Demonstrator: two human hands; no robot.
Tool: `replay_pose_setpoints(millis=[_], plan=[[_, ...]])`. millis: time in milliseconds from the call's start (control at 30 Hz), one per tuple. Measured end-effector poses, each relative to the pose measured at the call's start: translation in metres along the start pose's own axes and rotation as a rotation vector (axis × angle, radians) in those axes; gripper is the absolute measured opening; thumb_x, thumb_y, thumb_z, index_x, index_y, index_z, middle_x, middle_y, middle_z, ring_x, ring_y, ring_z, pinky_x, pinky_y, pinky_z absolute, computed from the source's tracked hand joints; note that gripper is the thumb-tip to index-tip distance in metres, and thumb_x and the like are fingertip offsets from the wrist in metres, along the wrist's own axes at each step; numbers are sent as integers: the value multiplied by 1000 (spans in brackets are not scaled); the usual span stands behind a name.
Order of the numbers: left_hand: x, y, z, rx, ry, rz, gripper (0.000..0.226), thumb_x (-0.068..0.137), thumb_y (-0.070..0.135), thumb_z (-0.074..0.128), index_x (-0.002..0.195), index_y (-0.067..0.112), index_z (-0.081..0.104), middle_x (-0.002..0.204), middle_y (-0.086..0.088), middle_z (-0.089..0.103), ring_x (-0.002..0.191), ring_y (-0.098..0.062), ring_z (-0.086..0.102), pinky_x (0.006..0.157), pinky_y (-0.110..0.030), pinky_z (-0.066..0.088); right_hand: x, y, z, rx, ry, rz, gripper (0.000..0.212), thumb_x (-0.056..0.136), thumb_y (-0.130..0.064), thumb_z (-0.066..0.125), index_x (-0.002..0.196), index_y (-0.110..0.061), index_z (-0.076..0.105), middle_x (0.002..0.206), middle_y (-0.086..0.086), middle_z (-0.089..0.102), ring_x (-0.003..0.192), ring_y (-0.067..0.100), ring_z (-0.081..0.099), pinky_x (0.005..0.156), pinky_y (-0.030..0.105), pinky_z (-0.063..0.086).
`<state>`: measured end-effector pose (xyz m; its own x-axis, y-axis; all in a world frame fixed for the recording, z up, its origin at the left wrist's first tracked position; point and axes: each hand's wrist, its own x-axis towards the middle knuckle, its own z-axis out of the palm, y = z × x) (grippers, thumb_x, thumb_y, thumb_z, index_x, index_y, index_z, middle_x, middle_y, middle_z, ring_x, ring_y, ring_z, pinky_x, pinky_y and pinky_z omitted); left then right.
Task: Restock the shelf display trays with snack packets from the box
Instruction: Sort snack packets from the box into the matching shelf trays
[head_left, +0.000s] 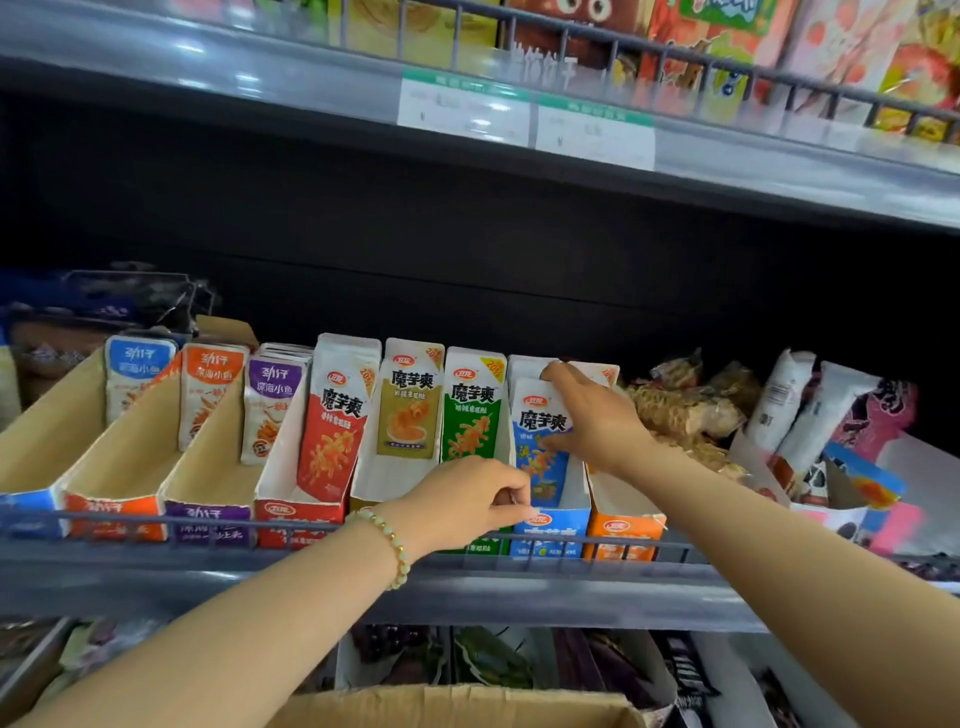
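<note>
1. The right hand (587, 415), right of centre in the frame, grips the blue packet (537, 415). Its fingers are hooked over the packet's top edge and its thumb presses the front face lower down.
2. The blue packet stands upright at the back of the blue tray (550, 530), on the middle shelf (156, 577).
3. The left hand (467, 499), just below centre, has its fingers curled. Thumb and fingertips are pinched together at the front left corner of the blue tray, beside the green tray (488, 545).
4. A bead bracelet (392, 545) sits on the left wrist.
5. The orange tray (623, 530) stands just right of the blue one. Left of the green tray come the olive tray (363, 501) and the red tray (296, 514), each with an upright packet at its back.
6. Three cardboard-lined trays at the left of the frame hold smaller packets (137, 374).
7. The cardboard box (457, 706) lies at the bottom edge of the frame, below both forearms.
</note>
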<state>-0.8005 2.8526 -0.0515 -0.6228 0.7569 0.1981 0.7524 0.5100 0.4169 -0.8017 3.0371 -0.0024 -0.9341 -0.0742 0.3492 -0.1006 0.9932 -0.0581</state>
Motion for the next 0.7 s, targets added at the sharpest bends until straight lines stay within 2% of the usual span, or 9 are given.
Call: replay_pose_setpoints(millis=[67, 133, 200, 267, 400, 533, 600, 700], plan=[[0, -1, 0, -5, -1, 4, 18, 94, 36, 56, 84, 22, 61, 68, 13, 51, 60, -2, 44, 56, -18, 32, 2, 0, 3, -31, 48, 19, 63, 77, -27, 77, 126, -20, 39, 130, 0, 49, 115, 21, 52, 78, 28, 37], [0, -2, 0, -2, 2, 11, 18, 94, 36, 56, 84, 22, 61, 68, 13, 51, 60, -2, 44, 56, -19, 32, 4, 0, 4, -98, 100, 8, 64, 78, -30, 76, 129, -19, 39, 132, 0, 45, 120, 20, 45, 89, 29, 36], [0, -2, 0, 0, 7, 17, 18, 94, 36, 56, 83, 24, 60, 67, 13, 51, 60, -3, 44, 56, -19, 32, 6, 2, 7, -136, 126, -40, 70, 79, -30, 75, 137, -20, 37, 142, -1, 37, 129, 18, 36, 101, 29, 32], [0, -3, 0, 4, 12, 19, 19, 94, 37, 56, 82, 24, 60, 66, 13, 51, 60, -3, 44, 55, -19, 31, 8, 6, 11, -54, 102, -67, 78, 80, -24, 75, 144, -24, 32, 154, -3, 26, 138, 16, 29, 108, 29, 30], [-1, -3, 1, 10, 22, 11, 19, 93, 40, 55, 81, 26, 59, 68, 13, 52, 60, -3, 45, 55, -19, 32, 12, 11, 16, 65, 47, -67, 95, 79, -16, 76, 150, -35, 18, 158, -4, 21, 142, 17, 26, 110, 33, 33], [-4, -2, 4, 52, 49, 7, 18, 95, 40, 52, 84, 28, 59, 71, 14, 53, 64, -3, 47, 58, -21, 34, 13, 14, 16, 62, 55, -52, 96, 79, -20, 76, 151, -37, 16, 158, -2, 22, 141, 18, 27, 110, 35, 33], [-7, 0, 5, 77, 65, 0, 21, 96, 42, 48, 92, 26, 61, 81, 12, 60, 72, -6, 53, 65, -28, 44, 12, 16, 16, 62, 66, -51, 93, 80, -22, 76, 151, -36, 17, 158, -2, 22, 141, 19, 27, 111, 35, 31], [-13, 3, 7, 136, 68, -18, 29, 97, 44, 45, 120, 30, 56, 117, 8, 62, 103, -11, 56, 85, -36, 49, 4, 17, 14, 96, 84, -53, 88, 83, -24, 73, 151, -36, 17, 158, -1, 21, 142, 20, 26, 113, 37, 28]])
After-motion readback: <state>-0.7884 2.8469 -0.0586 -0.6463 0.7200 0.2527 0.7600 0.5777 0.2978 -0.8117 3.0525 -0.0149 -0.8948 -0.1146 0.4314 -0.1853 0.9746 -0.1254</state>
